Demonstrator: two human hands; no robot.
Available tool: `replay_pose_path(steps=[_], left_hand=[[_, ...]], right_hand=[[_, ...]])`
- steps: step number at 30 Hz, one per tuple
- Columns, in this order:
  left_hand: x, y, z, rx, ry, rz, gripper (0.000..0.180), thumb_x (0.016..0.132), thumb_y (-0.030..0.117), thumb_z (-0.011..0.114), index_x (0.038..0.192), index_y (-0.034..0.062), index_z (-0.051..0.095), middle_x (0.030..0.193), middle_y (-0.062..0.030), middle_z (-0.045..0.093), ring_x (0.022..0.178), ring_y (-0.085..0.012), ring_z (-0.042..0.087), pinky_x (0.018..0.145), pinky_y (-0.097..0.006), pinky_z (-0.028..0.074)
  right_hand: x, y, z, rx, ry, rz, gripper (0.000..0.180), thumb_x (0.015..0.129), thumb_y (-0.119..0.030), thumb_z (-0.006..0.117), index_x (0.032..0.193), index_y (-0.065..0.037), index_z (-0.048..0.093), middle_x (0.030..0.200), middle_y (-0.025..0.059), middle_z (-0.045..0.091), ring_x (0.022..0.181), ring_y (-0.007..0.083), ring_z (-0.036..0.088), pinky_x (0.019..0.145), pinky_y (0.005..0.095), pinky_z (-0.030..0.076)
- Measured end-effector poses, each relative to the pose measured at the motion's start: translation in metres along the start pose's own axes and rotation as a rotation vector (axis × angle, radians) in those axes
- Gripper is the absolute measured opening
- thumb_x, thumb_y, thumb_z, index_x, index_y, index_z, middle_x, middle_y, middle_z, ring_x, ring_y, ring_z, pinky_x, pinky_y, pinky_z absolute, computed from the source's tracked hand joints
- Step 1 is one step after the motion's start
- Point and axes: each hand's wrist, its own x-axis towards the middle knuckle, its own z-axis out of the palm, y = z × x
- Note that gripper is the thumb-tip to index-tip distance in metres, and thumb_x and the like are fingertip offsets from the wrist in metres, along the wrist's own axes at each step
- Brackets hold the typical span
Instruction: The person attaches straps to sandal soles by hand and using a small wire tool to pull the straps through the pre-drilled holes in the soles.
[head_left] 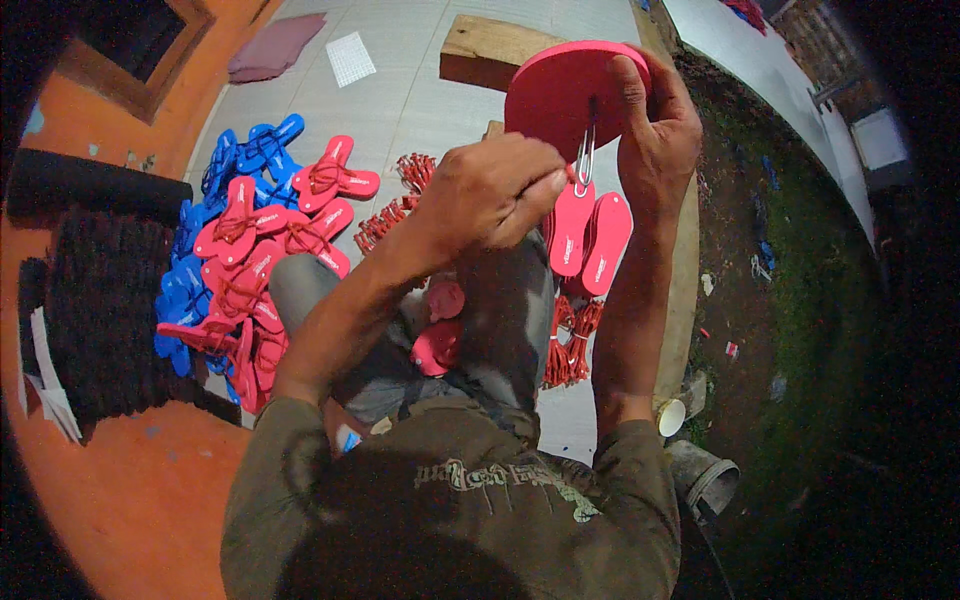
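Note:
My right hand (662, 130) grips a pinkish-red flip-flop sole (560, 95) by its right edge, thumb on the near face and fingers behind. From a dark hole in that sole sticks a bent metal wire loop (584, 160), pointing down toward me. Beside the loop's end, my left hand (495, 190) is closed in a pinch. A small red piece (571, 173) shows at its fingertips; most of it is hidden by the fingers. Below the held sole lie loose red soles (606, 245) without straps, next to my right forearm.
Finished red flip-flops (240, 225) and blue flip-flops (265, 145) are heaped at the left. Bundles of red straps (570, 345) lie by my leg, more beyond my left hand. A wooden block (490, 50) stands ahead. A grey bucket (712, 480) is at the right.

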Motion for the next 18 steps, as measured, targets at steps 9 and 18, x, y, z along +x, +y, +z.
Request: replay_pose_path(steps=[9, 18], left_hand=[[0.007, 0.001, -0.003, 0.019, -0.033, 0.100, 0.015, 0.082, 0.013, 0.049, 0.080, 0.0002, 0.056, 0.068, -0.0115, 0.053, 0.063, -0.0269, 0.053, 0.058, -0.034, 0.041], [0.031, 0.002, -0.014, 0.255, -0.331, -0.071, 0.018, 0.084, 0.017, 0.046, 0.084, 0.0009, 0.052, 0.073, -0.0171, 0.053, 0.070, -0.0349, 0.052, 0.061, -0.039, 0.041]], right_hand=[[0.004, -0.007, -0.005, 0.111, -0.173, 0.127, 0.033, 0.084, -0.031, 0.056, 0.096, -0.001, 0.058, 0.080, 0.0032, 0.061, 0.070, 0.0080, 0.055, 0.064, 0.0223, 0.044], [0.004, -0.002, -0.002, 0.155, -0.137, 0.091, 0.033, 0.083, -0.031, 0.057, 0.096, -0.001, 0.059, 0.082, 0.0037, 0.062, 0.073, 0.0075, 0.055, 0.065, 0.0210, 0.044]])
